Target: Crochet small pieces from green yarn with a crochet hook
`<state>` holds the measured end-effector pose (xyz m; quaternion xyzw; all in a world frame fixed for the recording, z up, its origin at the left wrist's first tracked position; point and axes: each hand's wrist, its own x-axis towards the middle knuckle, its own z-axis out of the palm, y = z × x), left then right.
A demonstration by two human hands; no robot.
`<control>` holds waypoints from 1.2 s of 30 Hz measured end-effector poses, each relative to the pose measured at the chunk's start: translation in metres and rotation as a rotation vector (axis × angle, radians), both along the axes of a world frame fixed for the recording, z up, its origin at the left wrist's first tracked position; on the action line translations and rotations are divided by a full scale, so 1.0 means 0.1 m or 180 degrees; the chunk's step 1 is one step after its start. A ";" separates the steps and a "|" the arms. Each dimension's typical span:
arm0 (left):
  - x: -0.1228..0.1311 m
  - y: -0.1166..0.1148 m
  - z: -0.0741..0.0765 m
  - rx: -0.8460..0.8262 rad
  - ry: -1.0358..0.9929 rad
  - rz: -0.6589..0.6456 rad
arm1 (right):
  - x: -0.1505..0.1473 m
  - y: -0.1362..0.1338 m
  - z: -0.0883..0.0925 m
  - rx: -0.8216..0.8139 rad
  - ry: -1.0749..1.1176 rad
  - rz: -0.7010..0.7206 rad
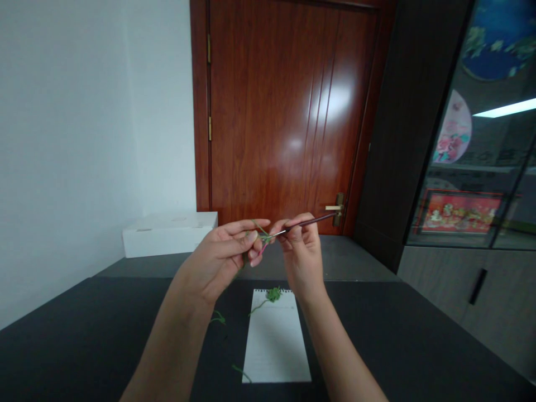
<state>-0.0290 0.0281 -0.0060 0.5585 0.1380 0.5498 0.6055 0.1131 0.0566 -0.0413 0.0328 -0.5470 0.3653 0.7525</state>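
Held up above the black table, my right hand [302, 245] grips a crochet hook [307, 222] with a dark handle and a silvery shaft. The hook's tip meets a small piece of green yarn work [265, 238], pinched between the thumb and fingers of my left hand [228, 245]. One green strand runs over the left index finger, which is stretched out. A bit of pink shows just below the yarn work; I cannot make out what it is. Lower down, a small green yarn bundle [273, 294] rests on the top edge of a white notepad sheet [277, 346].
Loose green yarn ends [218, 317] lie on the black table [104, 324], left of the sheet. A white box [167, 234] stands at the back left. Behind are a brown wooden door [268, 111] and, at right, a glass-fronted cabinet [469, 184].
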 end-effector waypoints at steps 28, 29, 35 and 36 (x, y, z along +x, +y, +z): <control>0.00 -0.06 0.01 0.0533 0.0357 0.0475 | 0.05 -0.16 0.04 -0.0115 -0.0190 -0.1210; -0.01 -0.06 0.01 0.0512 0.0346 0.0375 | 0.05 -0.15 0.06 -0.0301 -0.0246 -0.0708; 0.03 -0.08 0.04 0.0466 0.0202 0.0233 | -0.02 -0.09 0.07 -0.0942 -0.0415 0.0918; 0.04 -0.09 0.04 0.0476 0.0180 0.0289 | -0.04 -0.08 0.06 -0.0899 -0.0402 0.0859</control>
